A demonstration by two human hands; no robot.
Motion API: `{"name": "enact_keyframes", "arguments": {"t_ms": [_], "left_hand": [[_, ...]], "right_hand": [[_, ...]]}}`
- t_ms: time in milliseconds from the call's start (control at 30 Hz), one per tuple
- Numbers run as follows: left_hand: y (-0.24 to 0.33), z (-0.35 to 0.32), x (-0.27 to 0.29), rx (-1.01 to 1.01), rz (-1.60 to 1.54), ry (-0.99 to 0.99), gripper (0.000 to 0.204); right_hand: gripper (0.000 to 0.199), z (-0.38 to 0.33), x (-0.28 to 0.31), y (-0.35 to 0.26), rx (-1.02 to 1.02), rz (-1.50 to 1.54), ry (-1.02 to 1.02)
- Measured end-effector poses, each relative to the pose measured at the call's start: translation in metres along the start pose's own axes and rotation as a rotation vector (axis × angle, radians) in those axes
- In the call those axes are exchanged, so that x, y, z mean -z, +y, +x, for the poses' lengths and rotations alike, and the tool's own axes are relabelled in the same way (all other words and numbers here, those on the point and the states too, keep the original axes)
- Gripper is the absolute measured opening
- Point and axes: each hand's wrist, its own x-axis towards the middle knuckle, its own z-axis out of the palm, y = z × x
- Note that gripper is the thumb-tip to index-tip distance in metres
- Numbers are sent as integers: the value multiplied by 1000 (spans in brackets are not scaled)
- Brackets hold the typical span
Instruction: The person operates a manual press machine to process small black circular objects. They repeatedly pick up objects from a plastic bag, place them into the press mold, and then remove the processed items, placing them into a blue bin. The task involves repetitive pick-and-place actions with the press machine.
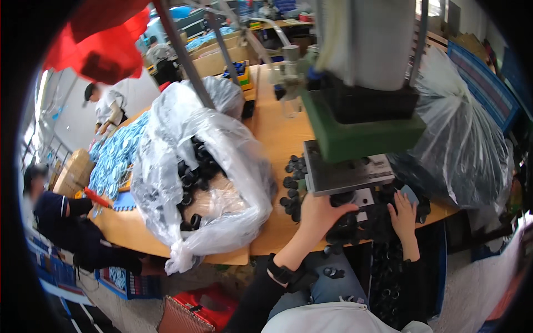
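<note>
My left hand (317, 217) reaches under the metal plate of a green bench press (361, 133). Its thumb points right, and it curves round a black round part (342, 198); the other fingers are mostly hidden by the plate (348, 176). My right hand (404, 217) lies with fingers apart at the right of the press, over dark parts. Beside its fingertips is a small blue-grey flat piece (410, 193). A whitish metal block (363, 197) shows between the hands. Several black caps (291, 202) are gathered left of the press.
An opened clear plastic bag (244, 166) of black parts stands on the wooden table (277, 233) at left. A large filled bag (463, 133) is at right. Below the table edge, a blue crate (438, 266) holds black parts. Light-blue rings (116, 152) are heaped farther left; other people stand there.
</note>
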Motion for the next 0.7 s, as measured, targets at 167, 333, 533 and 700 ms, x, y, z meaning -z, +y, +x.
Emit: {"name": "enact_keyframes", "arguments": {"t_ms": [167, 333, 533, 700], "left_hand": [[20, -25, 41, 197, -225, -200, 71], [-43, -72, 119, 163, 55, 246, 31], [-167, -110, 246, 533, 821, 191, 31], [-195, -109, 258, 570, 980, -74, 38]], "right_hand": [[55, 8, 26, -10, -117, 44, -159], [38, -8, 63, -45, 102, 533, 107], [44, -2, 86, -132, 124, 876, 105], [23, 40, 69, -175, -5, 1321, 144]]}}
